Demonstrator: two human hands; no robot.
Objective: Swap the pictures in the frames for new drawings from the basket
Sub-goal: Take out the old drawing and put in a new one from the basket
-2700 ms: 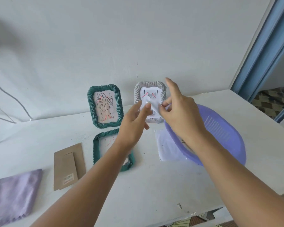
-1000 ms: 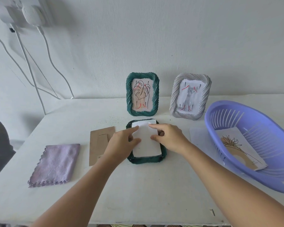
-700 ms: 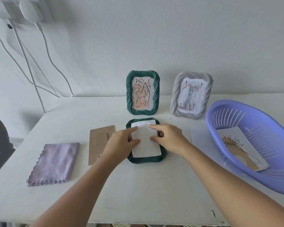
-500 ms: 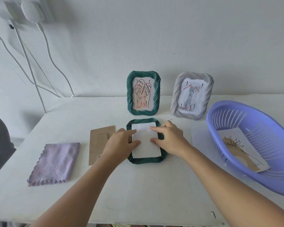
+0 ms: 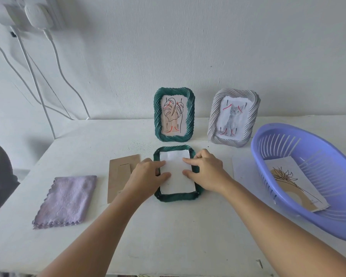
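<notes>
Paper (image 5: 176, 172), white side up, lies inside the back of the green frame (image 5: 177, 196) that is face down on the table (image 5: 168, 236), its long axis running away from the person toward the wall. Both hands are on it from opposite sides: the left hand (image 5: 146, 176) comes in from the left with forefinger and thumb laid fairly straight on the sheet's left margin, and the right hand (image 5: 207, 172) mirrors it on the right margin, its other fingers curled over the frame's right edge. Neither hand pinches anything that can be seen; they press the sheet flat. The brown backing board (image 5: 120, 176) lies just beside the frame on the left, so the left hand is the nearer one for fetching it (judging by where things lie, closing the back looks like the next step). Two more frames stand against the wall, a green one (image 5: 174, 114) and a grey one (image 5: 234, 116). The purple basket (image 5: 288, 204) on the right holds one more drawing (image 5: 292, 184).
</notes>
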